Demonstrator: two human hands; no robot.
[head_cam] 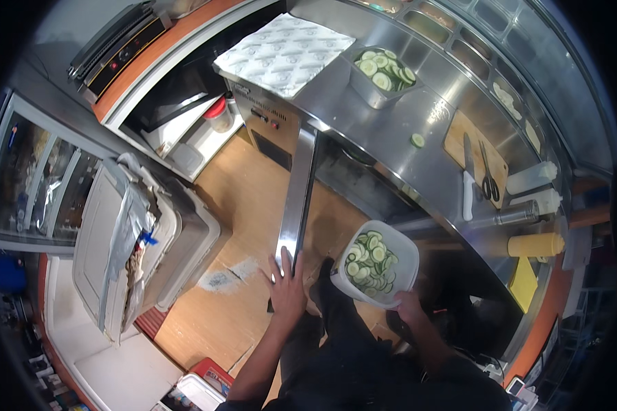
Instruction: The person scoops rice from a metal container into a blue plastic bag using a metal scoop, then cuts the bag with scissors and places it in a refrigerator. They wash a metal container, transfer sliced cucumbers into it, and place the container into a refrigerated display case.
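My right hand (pixel 406 304) grips the rim of a translucent white plastic tub (pixel 405 257). Sliced cucumber (pixel 373 262) fills part of the tub, which hangs tilted in front of my legs. With fingers spread, my left hand (pixel 287 293) is against the near end of an open stainless steel door (pixel 295 205) under the counter, seen edge-on. Behind that door is the dark opening of the undercounter unit (pixel 360 180). Up on the steel counter (pixel 370 128) stands a metal pan (pixel 378 97) heaped with more cucumber slices (pixel 383 69). One loose slice (pixel 417 140) lies nearby.
A wooden cutting board (pixel 455 136) carries scissors (pixel 488 180) and part of a white-handled knife (pixel 468 192). Squeeze bottles (pixel 534 245) line the counter's right side. Patterned paper (pixel 288 54) covers the far left end. A large lidded bin (pixel 185 251) stands at left on the floor.
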